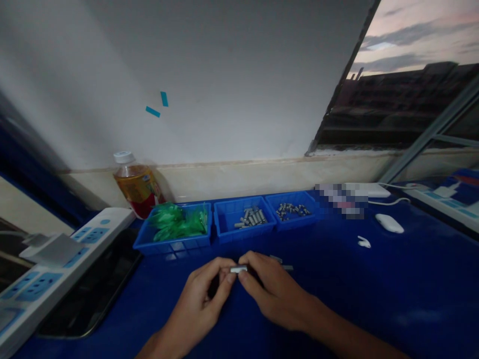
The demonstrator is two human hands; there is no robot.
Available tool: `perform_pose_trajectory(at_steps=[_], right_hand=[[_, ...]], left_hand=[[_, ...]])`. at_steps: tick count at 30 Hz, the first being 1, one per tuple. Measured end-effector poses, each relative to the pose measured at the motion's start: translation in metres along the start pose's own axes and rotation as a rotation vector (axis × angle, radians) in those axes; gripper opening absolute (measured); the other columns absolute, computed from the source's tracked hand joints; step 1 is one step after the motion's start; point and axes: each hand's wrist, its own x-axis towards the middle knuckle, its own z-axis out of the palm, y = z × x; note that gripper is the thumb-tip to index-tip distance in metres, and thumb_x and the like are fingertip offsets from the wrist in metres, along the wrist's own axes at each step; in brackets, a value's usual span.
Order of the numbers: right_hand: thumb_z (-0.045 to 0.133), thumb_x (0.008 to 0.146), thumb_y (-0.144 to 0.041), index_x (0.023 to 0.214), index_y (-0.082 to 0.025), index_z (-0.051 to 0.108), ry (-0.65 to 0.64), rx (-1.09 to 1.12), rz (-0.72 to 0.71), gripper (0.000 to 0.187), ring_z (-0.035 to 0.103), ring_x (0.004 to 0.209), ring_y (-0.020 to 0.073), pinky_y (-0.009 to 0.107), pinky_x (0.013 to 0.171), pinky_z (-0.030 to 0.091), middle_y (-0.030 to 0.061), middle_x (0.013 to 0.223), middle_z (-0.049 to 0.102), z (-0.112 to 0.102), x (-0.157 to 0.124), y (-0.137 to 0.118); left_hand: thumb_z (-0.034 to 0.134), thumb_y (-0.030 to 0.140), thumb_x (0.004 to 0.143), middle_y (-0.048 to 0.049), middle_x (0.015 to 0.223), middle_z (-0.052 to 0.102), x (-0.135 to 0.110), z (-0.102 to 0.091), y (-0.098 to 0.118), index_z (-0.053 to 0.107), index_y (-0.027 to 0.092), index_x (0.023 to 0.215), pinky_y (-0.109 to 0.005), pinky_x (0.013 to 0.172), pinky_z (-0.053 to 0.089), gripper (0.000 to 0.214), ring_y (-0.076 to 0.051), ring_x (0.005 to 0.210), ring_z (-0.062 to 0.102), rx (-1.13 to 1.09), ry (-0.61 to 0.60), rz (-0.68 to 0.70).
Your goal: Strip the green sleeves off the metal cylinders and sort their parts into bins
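My left hand (204, 296) and my right hand (271, 289) meet over the blue table (374, 299), fingers pinched on the two ends of a small silver metal cylinder (238, 269). A few more small metal pieces (284, 264) lie on the table just beyond my right hand. Behind them stand three blue trays: one with green plastic bags (175, 223), one with silver cylinders (251, 218), one with small metal parts (293, 210).
A bottle of amber drink (136, 184) stands against the wall at the back left. A white power strip (56, 264) and a dark phone (93, 294) lie at the left. A white earbud case (389, 223) and an earbud (363, 242) lie at the right.
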Motion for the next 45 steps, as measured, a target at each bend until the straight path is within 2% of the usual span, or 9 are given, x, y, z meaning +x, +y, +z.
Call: perform_pose_trajectory(at_steps=[8,12,16,22,28,33,37,42,45], right_hand=[[0.039,0.092,-0.026,0.071,-0.018,0.049,0.039,0.019,-0.028,0.024,0.051,0.067,0.0103,0.024,0.062,0.036,-0.0018,0.069,0.054,0.0,0.0,-0.001],[0.045,0.087,-0.023,0.07,-0.018,0.052,0.28,-0.221,-0.106,0.019,0.049,0.07,0.0141,0.028,0.067,0.037,0.0017,0.069,0.056,-0.011,0.01,0.009],[0.049,0.086,-0.031,0.081,-0.017,0.061,0.594,-0.556,-0.004,0.02,0.048,0.088,0.0235,0.037,0.079,0.037,0.0098,0.083,0.06,-0.035,0.024,0.035],[0.049,0.086,-0.042,0.102,-0.017,0.063,0.701,-0.641,0.083,0.033,0.045,0.1,0.0293,0.043,0.082,0.037,0.013,0.101,0.059,-0.058,0.019,0.059],[0.047,0.087,-0.038,0.092,-0.019,0.065,0.642,-0.533,0.011,0.027,0.049,0.097,0.0256,0.04,0.086,0.036,0.0098,0.092,0.063,-0.06,0.005,0.048],[0.047,0.088,-0.033,0.085,-0.019,0.065,0.566,-0.485,-0.083,0.023,0.051,0.091,0.0225,0.036,0.086,0.036,0.0075,0.086,0.065,-0.05,0.005,0.038],[0.045,0.089,-0.033,0.081,-0.018,0.063,0.488,-0.43,-0.161,0.025,0.053,0.081,0.0192,0.032,0.08,0.037,0.0056,0.08,0.064,-0.036,0.002,0.027],[0.031,0.094,-0.037,0.073,-0.017,0.057,0.22,-0.22,-0.201,0.04,0.053,0.068,0.0141,0.027,0.068,0.036,0.0021,0.069,0.059,-0.013,-0.003,0.008],[0.026,0.095,-0.04,0.065,-0.017,0.052,0.126,-0.074,-0.163,0.046,0.051,0.061,0.012,0.025,0.063,0.035,0.0001,0.062,0.054,-0.002,-0.003,0.005]], left_hand=[[0.048,0.026,0.089,-0.0003,0.076,0.062,-0.001,0.003,-0.003,0.058,0.02,0.098,-0.023,0.066,0.048,0.014,-0.012,0.069,0.057,0.15,0.084,0.218],[0.048,0.026,0.089,-0.0021,0.083,0.062,0.001,0.004,-0.004,0.053,0.02,0.112,-0.025,0.069,0.051,0.024,-0.013,0.072,0.059,0.224,0.098,0.172],[0.043,0.025,0.09,-0.006,0.102,0.059,0.002,0.011,0.002,0.053,0.022,0.115,-0.03,0.083,0.05,0.026,-0.017,0.092,0.059,0.328,-0.043,0.216],[0.044,0.022,0.089,-0.0063,0.123,0.048,-0.001,0.032,0.03,0.049,0.029,0.127,-0.037,0.096,0.045,0.038,-0.02,0.11,0.052,0.478,-0.266,0.41],[0.053,0.037,0.086,-0.005,0.109,0.054,-0.012,0.047,0.041,0.053,0.027,0.119,-0.04,0.089,0.045,0.035,-0.022,0.098,0.052,0.567,-0.286,0.444],[0.047,0.035,0.089,-0.0046,0.094,0.055,-0.015,0.049,0.038,0.056,0.019,0.093,-0.033,0.082,0.044,0.019,-0.019,0.088,0.052,0.602,-0.211,0.41],[0.046,0.033,0.09,-0.0032,0.086,0.056,-0.015,0.035,0.023,0.053,0.018,0.09,-0.029,0.075,0.043,0.017,-0.017,0.082,0.053,0.536,-0.145,0.372],[0.048,0.03,0.088,-0.0025,0.083,0.058,-0.012,0.01,0.009,0.051,0.017,0.091,-0.027,0.071,0.043,0.013,-0.015,0.074,0.053,0.481,0.113,0.31],[0.05,0.028,0.087,-0.0025,0.085,0.058,-0.011,0.002,0.01,0.051,0.017,0.091,-0.028,0.073,0.043,0.012,-0.014,0.076,0.053,0.496,0.184,0.351]])
